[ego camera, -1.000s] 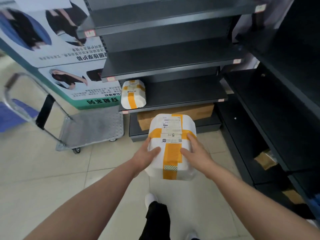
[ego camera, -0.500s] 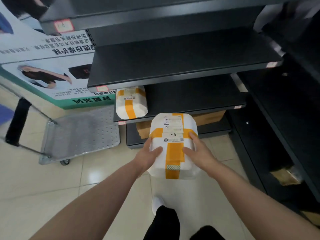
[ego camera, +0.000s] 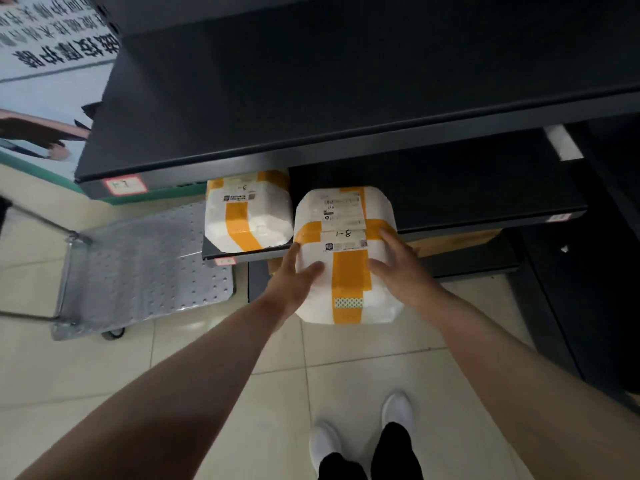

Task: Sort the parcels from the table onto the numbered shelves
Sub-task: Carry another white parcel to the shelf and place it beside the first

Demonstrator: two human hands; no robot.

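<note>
Head view: a white parcel (ego camera: 348,254) crossed with orange tape sits at centre, held between both hands. The left grip (ego camera: 294,278) holds its 9 o'clock side and the right grip (ego camera: 398,268) its 3 o'clock side, each with the thumb laid on top. The parcel's far end overlaps the front edge of a dark lower shelf (ego camera: 450,188); whether it rests there I cannot tell. Just beside it, at 10 o'clock, a second parcel (ego camera: 247,211) lies on that shelf. A grey cart (ego camera: 145,265) stands on the floor at 9 o'clock.
</note>
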